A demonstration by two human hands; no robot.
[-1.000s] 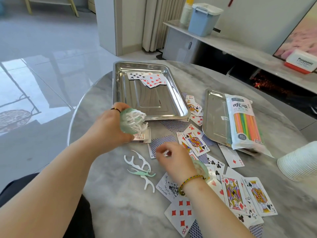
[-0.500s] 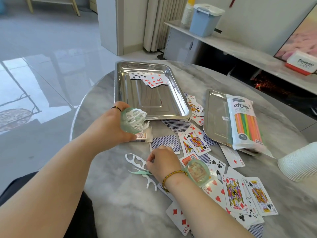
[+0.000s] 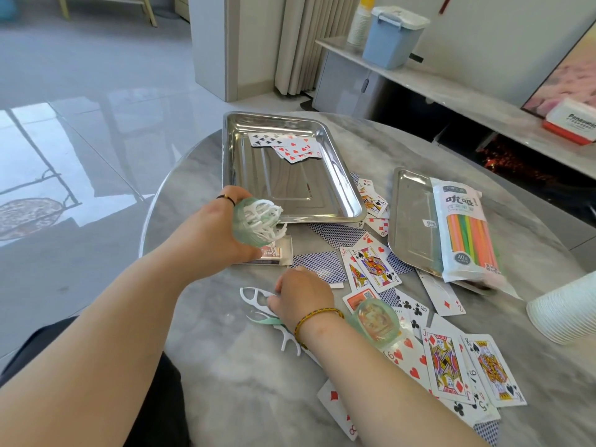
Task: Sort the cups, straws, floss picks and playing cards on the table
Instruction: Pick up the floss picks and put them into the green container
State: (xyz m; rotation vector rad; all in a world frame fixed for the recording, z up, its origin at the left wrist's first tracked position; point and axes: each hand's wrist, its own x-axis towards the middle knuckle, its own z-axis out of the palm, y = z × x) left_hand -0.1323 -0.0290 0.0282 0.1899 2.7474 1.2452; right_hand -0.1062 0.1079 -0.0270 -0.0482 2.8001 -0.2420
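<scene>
My left hand (image 3: 211,233) grips a small green container (image 3: 248,225) stuffed with white floss picks, held tilted above the table near the big steel tray (image 3: 248,175). That tray holds a few playing cards (image 3: 287,146). My right hand (image 3: 301,298) rests on the table with its fingertips on loose floss picks (image 3: 258,300), white ones and a green one. Whether it has pinched one I cannot tell. Many playing cards (image 3: 371,266) lie scattered over the table. A pack of coloured straws (image 3: 467,233) lies on a second steel tray (image 3: 409,221). White stacked cups (image 3: 567,311) lie at the right edge.
A green lid (image 3: 375,322) lies on the cards by my right wrist. A small card box (image 3: 274,253) sits under the green container. The round marble table (image 3: 245,375) drops off to the floor on the left. A shelf with a blue bin (image 3: 393,37) stands behind.
My right hand has moved left from the blue-backed cards onto the loose floss picks. My left hand has kept holding the green container in place.
</scene>
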